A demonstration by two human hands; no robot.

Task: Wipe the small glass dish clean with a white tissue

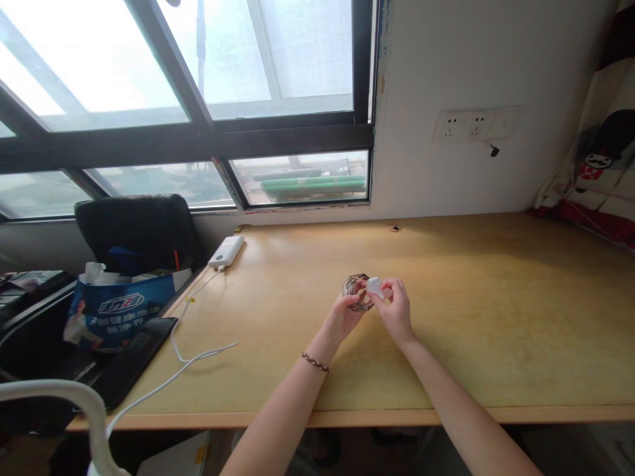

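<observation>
Over the middle of the desk, my left hand (346, 314) is closed on a small round openwork object (353, 285) with a dark, patterned rim; its exact kind is too small to make out. A piece of white tissue (375, 285) is pinched between the thumb and fingers of my right hand (395, 305). The tissue is at the right side of the round object, and from here I cannot tell whether the two touch. Part of the round object is hidden behind my left fingers. A braided bracelet (315, 361) circles my left wrist.
The wooden desk (496, 317) stands under a window and a wall with sockets (464, 125). At its left edge lies a white power bank (227, 252) with a white cable (198, 357). Beyond that edge are a blue bag (124, 307) and a black chair (139, 225).
</observation>
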